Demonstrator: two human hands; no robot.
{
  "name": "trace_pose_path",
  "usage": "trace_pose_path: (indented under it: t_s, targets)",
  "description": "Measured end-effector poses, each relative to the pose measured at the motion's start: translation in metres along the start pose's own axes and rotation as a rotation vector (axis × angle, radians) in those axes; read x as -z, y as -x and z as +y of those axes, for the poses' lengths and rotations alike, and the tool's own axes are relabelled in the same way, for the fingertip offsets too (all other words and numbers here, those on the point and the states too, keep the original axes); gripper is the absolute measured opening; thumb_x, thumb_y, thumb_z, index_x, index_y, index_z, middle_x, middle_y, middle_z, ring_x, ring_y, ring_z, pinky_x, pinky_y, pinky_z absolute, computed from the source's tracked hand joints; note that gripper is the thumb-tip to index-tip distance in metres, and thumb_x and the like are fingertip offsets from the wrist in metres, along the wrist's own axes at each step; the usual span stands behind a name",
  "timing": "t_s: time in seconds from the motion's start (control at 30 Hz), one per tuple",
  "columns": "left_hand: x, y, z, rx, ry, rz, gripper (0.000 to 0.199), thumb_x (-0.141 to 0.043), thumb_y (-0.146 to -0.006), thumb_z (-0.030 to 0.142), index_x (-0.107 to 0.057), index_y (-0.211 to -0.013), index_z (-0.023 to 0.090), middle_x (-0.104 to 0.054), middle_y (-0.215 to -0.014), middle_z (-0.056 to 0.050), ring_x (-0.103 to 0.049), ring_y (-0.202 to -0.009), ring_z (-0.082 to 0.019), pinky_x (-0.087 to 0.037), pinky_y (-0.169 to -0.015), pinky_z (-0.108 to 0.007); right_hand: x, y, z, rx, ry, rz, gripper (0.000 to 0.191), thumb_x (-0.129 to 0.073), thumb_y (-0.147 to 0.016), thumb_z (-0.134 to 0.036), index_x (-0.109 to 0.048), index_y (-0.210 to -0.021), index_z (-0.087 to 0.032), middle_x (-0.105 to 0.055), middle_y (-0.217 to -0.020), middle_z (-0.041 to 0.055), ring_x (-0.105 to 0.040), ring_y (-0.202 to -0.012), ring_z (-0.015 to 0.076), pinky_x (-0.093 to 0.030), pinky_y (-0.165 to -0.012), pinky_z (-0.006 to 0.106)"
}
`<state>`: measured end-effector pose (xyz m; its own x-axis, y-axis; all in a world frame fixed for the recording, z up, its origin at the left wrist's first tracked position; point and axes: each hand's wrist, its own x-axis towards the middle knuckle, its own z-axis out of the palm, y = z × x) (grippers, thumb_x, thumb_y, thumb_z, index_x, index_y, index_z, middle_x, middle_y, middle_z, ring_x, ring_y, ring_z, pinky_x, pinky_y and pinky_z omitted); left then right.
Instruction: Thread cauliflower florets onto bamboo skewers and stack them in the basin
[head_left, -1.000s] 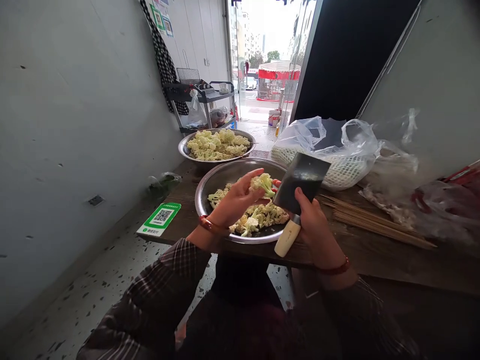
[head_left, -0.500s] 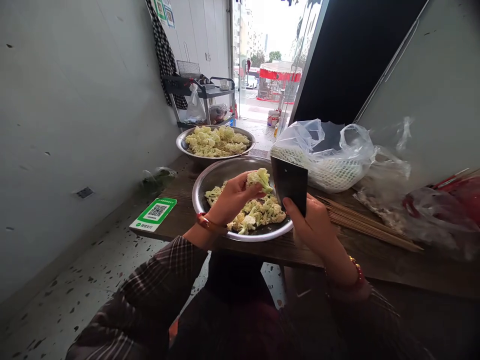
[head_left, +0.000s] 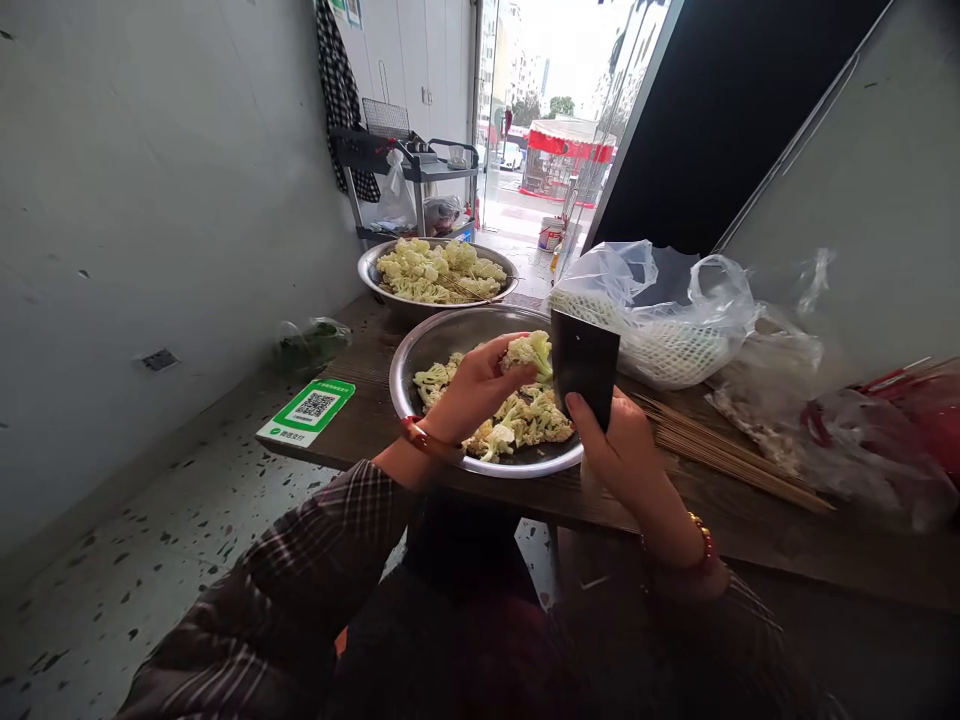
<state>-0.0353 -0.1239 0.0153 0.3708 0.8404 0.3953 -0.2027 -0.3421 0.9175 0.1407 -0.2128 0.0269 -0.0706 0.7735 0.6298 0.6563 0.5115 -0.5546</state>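
Observation:
My left hand (head_left: 480,392) is closed around a pale green-white cauliflower floret (head_left: 531,352), held above a wide metal bowl (head_left: 409,375). In my right hand (head_left: 624,440) is a cleaver (head_left: 586,360) with a dark, broad blade, its edge side turned toward the floret. My right thumb lies flat against the blade's face; the handle is hidden in the palm. Below both hands, cut cauliflower pieces (head_left: 517,425) lie in the bowl. I cannot tell whether the blade touches the floret.
A second metal bowl (head_left: 367,268) heaped with cauliflower stands behind. Thin wooden skewers (head_left: 739,460) lie to the right, beside a plastic bag (head_left: 675,335) holding netted produce. A green QR-code card (head_left: 306,412) rests at the table's left corner. A cart (head_left: 450,170) stands farther back.
The camera view has shifted slightly. Both hands keep their holds on the floret and the cleaver, and the floret has come a little closer to the blade.

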Motion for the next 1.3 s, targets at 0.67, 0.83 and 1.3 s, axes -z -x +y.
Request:
trace_pose_path:
  t_s: [0.67, 0.83, 1.3]
  targets:
    - [-0.003, -0.004, -0.002, -0.120, -0.028, 0.009, 0.052, -0.080, -0.078, 0.042, -0.072, -0.123, 0.017, -0.071, -0.125, -0.011, -0.064, -0.116, -0.027, -0.048, -0.103, -0.038, -0.014, -0.014, -0.002, -0.002, 0.087, 0.091, 0.015, -0.046, -0.097, -0.031, -0.057, -0.095, -0.021, -0.066, -0.090, 0.0092, -0.062, -0.085, 0.0245, -0.051, -0.079, 0.037]
    - [-0.006, -0.006, -0.001, -0.052, 0.125, -0.048, 0.047, -0.082, -0.076, 0.038, -0.074, -0.118, 0.018, -0.073, -0.119, -0.010, -0.066, -0.113, -0.026, -0.050, -0.099, -0.037, -0.015, -0.017, 0.004, -0.058, 0.030, 0.189, 0.023, -0.050, -0.097, -0.040, -0.060, -0.090, -0.020, -0.068, -0.082, 0.0071, -0.062, -0.076, 0.0234, -0.051, -0.071, 0.037]
    - [0.001, -0.007, 0.011, 0.175, 0.514, -0.107, 0.033, -0.083, -0.077, 0.030, -0.070, -0.104, 0.017, -0.074, -0.110, -0.008, -0.071, -0.105, -0.023, -0.055, -0.102, -0.042, -0.003, -0.024, 0.025, -0.307, -0.211, 0.201, 0.041, -0.057, -0.091, -0.056, -0.066, -0.084, -0.016, -0.066, -0.071, 0.0040, -0.063, -0.064, 0.0199, -0.056, -0.056, 0.032]
